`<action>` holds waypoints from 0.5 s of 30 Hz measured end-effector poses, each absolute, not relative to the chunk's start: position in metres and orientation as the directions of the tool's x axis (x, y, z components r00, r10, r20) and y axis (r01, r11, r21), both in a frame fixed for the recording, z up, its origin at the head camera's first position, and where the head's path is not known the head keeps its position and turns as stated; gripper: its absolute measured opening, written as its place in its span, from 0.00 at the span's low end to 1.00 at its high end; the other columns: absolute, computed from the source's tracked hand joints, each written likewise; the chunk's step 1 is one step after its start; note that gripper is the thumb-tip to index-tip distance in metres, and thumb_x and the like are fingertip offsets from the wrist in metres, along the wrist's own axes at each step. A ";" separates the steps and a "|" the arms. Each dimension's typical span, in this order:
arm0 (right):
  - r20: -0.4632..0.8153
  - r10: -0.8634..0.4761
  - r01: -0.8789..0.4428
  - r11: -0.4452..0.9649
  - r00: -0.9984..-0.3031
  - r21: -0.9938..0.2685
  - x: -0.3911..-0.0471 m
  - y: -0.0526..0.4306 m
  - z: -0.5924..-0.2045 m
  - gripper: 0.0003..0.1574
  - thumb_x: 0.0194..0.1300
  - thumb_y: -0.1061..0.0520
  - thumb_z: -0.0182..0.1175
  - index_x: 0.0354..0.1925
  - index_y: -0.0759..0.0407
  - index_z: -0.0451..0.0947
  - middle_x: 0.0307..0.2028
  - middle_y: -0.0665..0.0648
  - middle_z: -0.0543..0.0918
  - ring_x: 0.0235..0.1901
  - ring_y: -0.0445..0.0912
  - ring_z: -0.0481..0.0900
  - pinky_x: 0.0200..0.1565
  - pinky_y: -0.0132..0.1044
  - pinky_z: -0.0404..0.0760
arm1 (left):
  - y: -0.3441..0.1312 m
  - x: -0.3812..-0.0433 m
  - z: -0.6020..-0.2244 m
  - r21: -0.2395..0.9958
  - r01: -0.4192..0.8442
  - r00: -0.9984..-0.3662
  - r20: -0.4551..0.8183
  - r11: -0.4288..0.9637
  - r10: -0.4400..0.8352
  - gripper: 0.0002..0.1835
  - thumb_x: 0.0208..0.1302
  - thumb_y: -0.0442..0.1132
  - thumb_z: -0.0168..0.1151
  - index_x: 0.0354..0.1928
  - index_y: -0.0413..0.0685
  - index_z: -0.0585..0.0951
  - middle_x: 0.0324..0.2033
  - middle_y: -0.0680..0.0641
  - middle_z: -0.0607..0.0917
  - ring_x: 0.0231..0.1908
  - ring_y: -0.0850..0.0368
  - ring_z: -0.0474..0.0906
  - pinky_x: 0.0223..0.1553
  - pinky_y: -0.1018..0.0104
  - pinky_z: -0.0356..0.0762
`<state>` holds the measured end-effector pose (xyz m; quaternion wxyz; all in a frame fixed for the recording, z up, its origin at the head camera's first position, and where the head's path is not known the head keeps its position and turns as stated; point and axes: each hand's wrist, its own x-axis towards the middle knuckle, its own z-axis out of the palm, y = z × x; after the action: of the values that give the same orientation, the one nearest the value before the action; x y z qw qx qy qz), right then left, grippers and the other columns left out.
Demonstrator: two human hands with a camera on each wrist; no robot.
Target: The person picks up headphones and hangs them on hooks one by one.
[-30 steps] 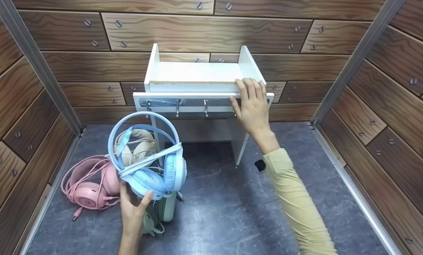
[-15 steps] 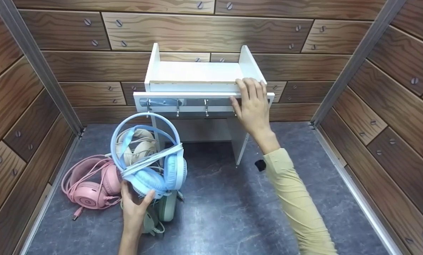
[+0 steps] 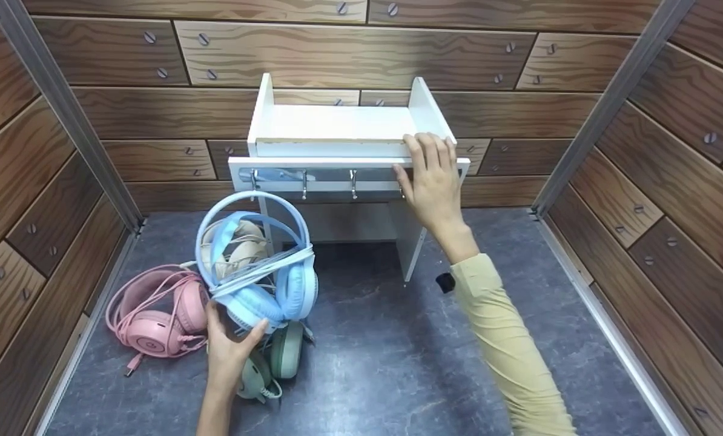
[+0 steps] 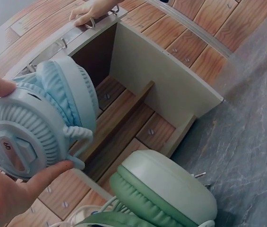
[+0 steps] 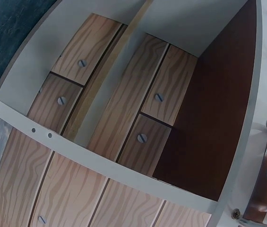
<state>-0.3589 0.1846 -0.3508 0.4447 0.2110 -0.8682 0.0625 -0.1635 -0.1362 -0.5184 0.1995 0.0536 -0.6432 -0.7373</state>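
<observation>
My left hand (image 3: 231, 354) grips light blue headphones (image 3: 298, 284) by an ear cup, thumb on one side and fingers on the other. Their headband points up, and a pale cable is wound across the middle. In the left wrist view the ribbed blue ear cup (image 4: 22, 130) sits between thumb and fingers. A white shelf rack (image 3: 337, 124) stands ahead, with a row of metal hooks (image 3: 353, 183) on its front rail. At the rail's right end rests my right hand (image 3: 434, 188), fingers over the top edge. The headphones' headband overlaps the leftmost hook in the head view.
Pink headphones (image 3: 155, 327) lie on the floor at left, their cable wrapped round. Green headphones (image 3: 286, 351) lie under the held pair, and cream headphones (image 3: 240, 248) show behind it. A small black object (image 3: 445, 282) lies by the right sleeve. Wood-patterned walls surround the floor.
My left hand has shifted the blue headphones slightly to the right and turned them a little, showing more of the green pair. The right hand stays on the rail.
</observation>
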 end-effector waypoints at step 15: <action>0.802 -0.309 -0.421 0.904 -0.512 0.080 -0.361 0.185 -0.352 0.31 0.69 0.39 0.40 0.63 0.51 0.59 0.56 0.54 0.66 0.62 0.49 0.58 0.68 0.46 0.43 | -0.150 -0.179 -0.518 0.991 0.120 -0.945 0.133 0.063 -0.299 0.56 0.39 0.38 0.77 0.67 0.48 0.50 0.64 0.45 0.58 0.65 0.56 0.51 0.66 0.53 0.51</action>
<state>-0.3607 0.1853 -0.3517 0.4471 0.2104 -0.8671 0.0625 -0.1787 -0.1505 -0.5179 0.1535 0.0626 -0.7126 -0.6817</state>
